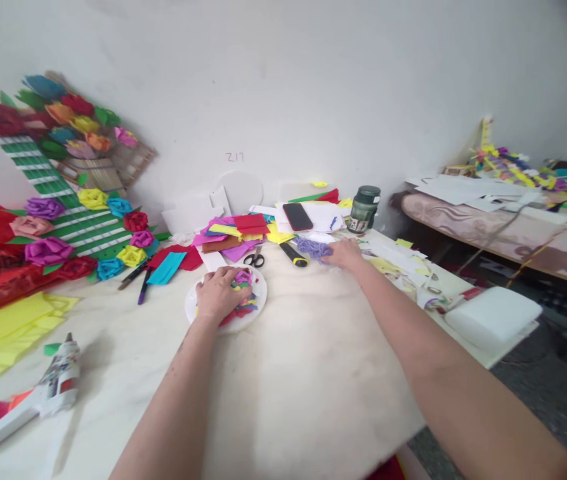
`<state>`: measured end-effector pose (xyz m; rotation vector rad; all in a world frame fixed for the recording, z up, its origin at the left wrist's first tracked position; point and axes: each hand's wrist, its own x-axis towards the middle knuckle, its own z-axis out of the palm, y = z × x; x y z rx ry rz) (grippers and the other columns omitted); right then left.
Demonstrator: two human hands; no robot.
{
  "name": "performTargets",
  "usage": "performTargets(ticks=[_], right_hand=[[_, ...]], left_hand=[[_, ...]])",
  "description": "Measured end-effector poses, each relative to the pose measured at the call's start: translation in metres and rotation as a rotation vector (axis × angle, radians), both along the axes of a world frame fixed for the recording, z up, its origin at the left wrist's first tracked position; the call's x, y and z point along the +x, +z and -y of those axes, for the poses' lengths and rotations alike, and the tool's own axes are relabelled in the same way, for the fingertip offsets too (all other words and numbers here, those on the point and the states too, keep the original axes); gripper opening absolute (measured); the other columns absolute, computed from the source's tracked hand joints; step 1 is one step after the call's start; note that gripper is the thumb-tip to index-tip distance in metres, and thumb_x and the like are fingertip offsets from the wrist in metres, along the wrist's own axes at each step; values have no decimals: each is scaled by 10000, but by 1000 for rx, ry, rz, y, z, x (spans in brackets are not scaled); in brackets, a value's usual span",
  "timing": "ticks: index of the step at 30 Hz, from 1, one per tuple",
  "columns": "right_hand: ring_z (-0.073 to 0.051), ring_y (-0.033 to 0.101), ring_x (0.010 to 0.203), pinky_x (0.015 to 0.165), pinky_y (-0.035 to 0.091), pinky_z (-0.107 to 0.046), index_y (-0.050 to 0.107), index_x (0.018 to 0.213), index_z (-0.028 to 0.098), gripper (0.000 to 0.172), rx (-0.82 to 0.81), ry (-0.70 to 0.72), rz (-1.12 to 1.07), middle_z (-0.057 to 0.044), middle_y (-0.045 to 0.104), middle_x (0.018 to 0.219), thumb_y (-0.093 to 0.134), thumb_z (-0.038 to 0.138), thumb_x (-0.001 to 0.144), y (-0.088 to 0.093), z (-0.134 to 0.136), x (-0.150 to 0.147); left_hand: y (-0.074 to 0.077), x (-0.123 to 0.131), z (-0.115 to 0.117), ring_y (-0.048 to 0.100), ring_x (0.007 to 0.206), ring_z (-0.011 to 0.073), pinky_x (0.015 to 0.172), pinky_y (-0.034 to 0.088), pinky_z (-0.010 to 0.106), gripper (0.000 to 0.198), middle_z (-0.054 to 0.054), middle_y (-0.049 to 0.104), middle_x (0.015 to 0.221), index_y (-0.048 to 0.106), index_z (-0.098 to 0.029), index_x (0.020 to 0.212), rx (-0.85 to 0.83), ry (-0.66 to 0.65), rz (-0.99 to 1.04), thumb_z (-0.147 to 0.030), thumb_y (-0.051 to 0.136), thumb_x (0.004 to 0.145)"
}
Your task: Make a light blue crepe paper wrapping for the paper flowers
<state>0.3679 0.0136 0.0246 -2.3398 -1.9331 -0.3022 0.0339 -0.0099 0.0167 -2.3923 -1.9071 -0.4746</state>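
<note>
My left hand (220, 293) rests over a round white plate (190, 313), its fingers stretched across a heap of small colourful paper pieces (243, 303). Farther away, my right hand (346, 255) reaches toward the back of the table, its fingers closed at the edge of a tangled bundle of purple yarn (314, 249). The fingertips there are partly hidden. Between my hands lie black-handled scissors (254, 259) and a black and yellow utility knife (294, 255).
A white glue gun (60, 377) lies front left. Paper roses (48, 251) adorn a green striped stand. A phone (298, 217) lies on papers near a dark green jar (364, 210). Paper scraps and a white block (496, 313) line the right edge. Folded coloured papers (250, 225) sit by the wall.
</note>
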Motion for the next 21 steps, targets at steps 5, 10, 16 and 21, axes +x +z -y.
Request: performTargets(ticks=[5, 10, 16, 21], right_hand=[[-236, 533, 983, 812, 376, -317, 661, 943, 163, 287, 194, -67, -50, -122, 599, 1072, 435, 282, 813, 10, -12, -1], [-187, 582, 887, 693, 418, -261, 604, 1042, 199, 312, 244, -183, -359, -71, 644, 997, 383, 305, 848, 33, -28, 3], [-247, 579, 938, 759, 406, -349, 630, 1015, 225, 403, 168, -107, -63, -111, 646, 1001, 364, 475, 844, 53, -25, -7], [-288, 580, 922, 780, 397, -380, 665, 939, 190, 393, -172, 88, 151, -126, 658, 955, 613, 477, 676, 58, -24, -10]], left_hand=[[0, 0, 0, 433, 1092, 303, 877, 362, 479, 495, -14, 492, 1258, 526, -364, 1140, 0, 2, 0, -534, 489, 677], [0, 0, 1, 431, 1098, 299, 882, 360, 478, 495, -16, 497, 1249, 526, -364, 1145, 4, -1, 4, -545, 474, 687], [1, 0, 2, 430, 1101, 297, 880, 363, 473, 500, -18, 485, 1264, 519, -369, 1152, -3, 1, -6, -551, 472, 689], [2, 0, 2, 422, 1111, 294, 893, 356, 469, 498, -12, 489, 1260, 522, -363, 1151, -18, 8, 2, -532, 485, 684]])
